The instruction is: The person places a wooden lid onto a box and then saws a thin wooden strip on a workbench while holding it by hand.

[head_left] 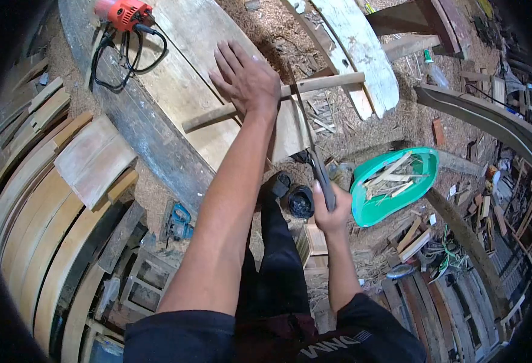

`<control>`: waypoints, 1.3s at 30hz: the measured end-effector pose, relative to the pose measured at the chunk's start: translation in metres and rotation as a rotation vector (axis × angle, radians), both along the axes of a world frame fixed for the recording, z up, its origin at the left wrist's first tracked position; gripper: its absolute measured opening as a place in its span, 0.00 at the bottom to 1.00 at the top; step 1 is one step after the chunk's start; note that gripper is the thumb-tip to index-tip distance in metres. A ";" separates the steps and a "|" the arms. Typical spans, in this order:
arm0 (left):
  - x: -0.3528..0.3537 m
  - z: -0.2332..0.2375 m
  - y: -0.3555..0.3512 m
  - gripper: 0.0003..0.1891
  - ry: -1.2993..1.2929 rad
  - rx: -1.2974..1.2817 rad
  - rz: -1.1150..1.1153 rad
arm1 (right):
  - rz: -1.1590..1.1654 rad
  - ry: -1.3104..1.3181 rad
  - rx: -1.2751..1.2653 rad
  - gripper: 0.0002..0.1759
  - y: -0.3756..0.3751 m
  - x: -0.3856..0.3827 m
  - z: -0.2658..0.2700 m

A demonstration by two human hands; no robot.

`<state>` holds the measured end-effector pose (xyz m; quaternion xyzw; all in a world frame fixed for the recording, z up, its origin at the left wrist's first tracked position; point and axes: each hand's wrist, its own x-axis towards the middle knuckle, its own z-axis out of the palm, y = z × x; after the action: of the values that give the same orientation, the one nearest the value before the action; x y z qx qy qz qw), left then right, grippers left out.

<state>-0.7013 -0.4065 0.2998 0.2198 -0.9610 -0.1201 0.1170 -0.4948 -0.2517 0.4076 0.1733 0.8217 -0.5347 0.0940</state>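
My left hand lies with fingers spread over a wooden stick, bearing down on it against a board-topped workbench. The stick crosses the bench and its far end juts past the right edge. My right hand is closed round the dark handle of a handsaw. The saw's narrow blade points away from me and lies across the stick, just right of my left hand.
A red power tool with a black cord lies at the bench's far left. A green tub of wood offcuts stands to the right. A blue power tool rests low left, near stacked curved boards. Shavings cover the floor.
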 end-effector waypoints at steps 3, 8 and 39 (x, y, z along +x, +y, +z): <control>-0.001 0.000 0.001 0.32 0.015 0.005 0.006 | 0.054 0.045 0.036 0.14 -0.005 -0.022 -0.016; -0.001 0.004 0.002 0.32 -0.018 0.017 -0.018 | 0.005 0.038 0.060 0.13 -0.019 -0.031 -0.004; -0.003 0.000 -0.001 0.35 -0.079 0.007 -0.051 | 0.050 0.049 -0.021 0.17 0.006 0.017 -0.018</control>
<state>-0.7044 -0.4077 0.2996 0.2001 -0.9698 -0.1174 0.0751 -0.4780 -0.2452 0.3899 0.1387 0.8222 -0.5448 0.0890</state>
